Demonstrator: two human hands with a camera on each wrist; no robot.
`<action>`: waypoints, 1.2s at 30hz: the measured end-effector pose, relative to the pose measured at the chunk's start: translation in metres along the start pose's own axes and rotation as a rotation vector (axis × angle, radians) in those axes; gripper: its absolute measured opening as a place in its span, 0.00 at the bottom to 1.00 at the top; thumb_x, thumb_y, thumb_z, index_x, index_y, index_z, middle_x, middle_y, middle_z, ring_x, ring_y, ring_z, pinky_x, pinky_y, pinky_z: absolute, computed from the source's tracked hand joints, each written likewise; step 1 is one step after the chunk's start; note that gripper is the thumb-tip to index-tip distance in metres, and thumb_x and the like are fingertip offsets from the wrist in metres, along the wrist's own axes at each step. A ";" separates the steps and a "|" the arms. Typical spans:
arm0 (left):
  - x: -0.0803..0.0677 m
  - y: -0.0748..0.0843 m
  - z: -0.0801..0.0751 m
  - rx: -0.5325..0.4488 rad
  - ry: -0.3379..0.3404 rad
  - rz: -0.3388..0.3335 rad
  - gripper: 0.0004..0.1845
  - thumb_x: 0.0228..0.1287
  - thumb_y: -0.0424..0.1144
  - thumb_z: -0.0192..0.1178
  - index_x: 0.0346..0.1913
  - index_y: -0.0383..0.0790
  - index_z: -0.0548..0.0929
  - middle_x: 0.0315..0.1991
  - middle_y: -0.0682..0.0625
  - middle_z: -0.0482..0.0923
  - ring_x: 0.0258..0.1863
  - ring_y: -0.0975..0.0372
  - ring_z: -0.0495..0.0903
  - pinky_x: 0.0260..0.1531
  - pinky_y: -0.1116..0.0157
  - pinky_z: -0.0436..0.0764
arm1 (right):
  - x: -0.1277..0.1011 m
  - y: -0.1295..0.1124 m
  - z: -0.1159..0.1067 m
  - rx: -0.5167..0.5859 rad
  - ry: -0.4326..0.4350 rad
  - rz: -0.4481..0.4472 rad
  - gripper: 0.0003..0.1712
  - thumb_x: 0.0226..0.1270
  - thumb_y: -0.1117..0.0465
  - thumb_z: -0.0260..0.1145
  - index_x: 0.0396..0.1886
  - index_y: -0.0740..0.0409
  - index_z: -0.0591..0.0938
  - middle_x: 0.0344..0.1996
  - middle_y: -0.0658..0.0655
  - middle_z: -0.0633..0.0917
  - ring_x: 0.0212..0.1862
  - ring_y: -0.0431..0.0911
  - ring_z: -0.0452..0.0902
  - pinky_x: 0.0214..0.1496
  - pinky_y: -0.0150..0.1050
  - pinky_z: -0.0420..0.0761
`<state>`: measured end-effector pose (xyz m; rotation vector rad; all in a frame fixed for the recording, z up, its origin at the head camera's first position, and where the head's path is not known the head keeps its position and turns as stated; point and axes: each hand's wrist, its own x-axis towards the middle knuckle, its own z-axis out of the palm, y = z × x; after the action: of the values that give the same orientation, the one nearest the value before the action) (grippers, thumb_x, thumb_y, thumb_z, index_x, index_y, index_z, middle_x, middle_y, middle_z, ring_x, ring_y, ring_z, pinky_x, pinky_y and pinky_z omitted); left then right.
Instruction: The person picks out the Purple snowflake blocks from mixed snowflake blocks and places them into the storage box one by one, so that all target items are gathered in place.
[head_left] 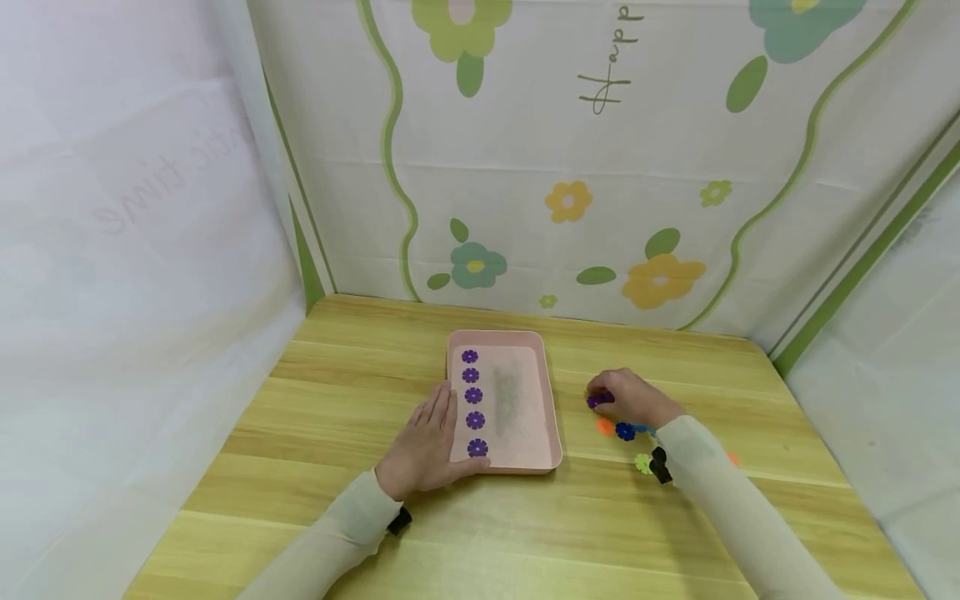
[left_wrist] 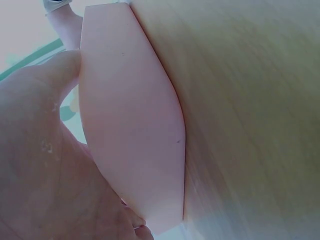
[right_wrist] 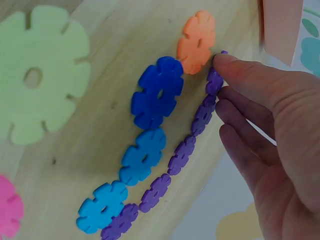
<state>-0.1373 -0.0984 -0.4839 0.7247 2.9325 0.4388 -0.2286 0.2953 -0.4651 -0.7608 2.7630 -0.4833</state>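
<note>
My left hand (head_left: 423, 450) lies with straight fingers along the left side of a pink tray (head_left: 557, 425), its thumb at the near left corner. Inside the tray, a column of several purple snowflake discs (head_left: 475, 420) runs down the left side. To the right of the tray, my right hand (head_left: 633, 398) pinches a purple snowflake disc (right_wrist: 215, 82) between thumb and fingertips. That disc is at the end of a row of purple discs (right_wrist: 181, 155) on the table, in the right wrist view. Beside them lie an orange disc (right_wrist: 196, 42) and a dark blue disc (right_wrist: 158, 93).
Light blue discs (right_wrist: 143, 157), a pale green disc (right_wrist: 42, 75) and a pink disc (right_wrist: 9, 206) lie near my right forearm on the wooden table (head_left: 360, 358). A printed flower cloth (head_left: 517, 150) hangs behind the table, with white cloth at both sides.
</note>
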 end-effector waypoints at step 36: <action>-0.001 0.005 -0.007 -0.025 -0.029 -0.009 0.66 0.66 0.77 0.57 0.83 0.25 0.48 0.86 0.30 0.41 0.86 0.39 0.46 0.83 0.42 0.56 | 0.029 0.005 -0.052 0.076 -0.025 0.055 0.10 0.81 0.66 0.61 0.39 0.63 0.87 0.36 0.62 0.89 0.30 0.42 0.74 0.37 0.37 0.78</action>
<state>-0.1352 -0.0965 -0.4753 0.7080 2.8969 0.4589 -0.2709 0.2975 -0.4234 -0.6671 2.7171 -0.5601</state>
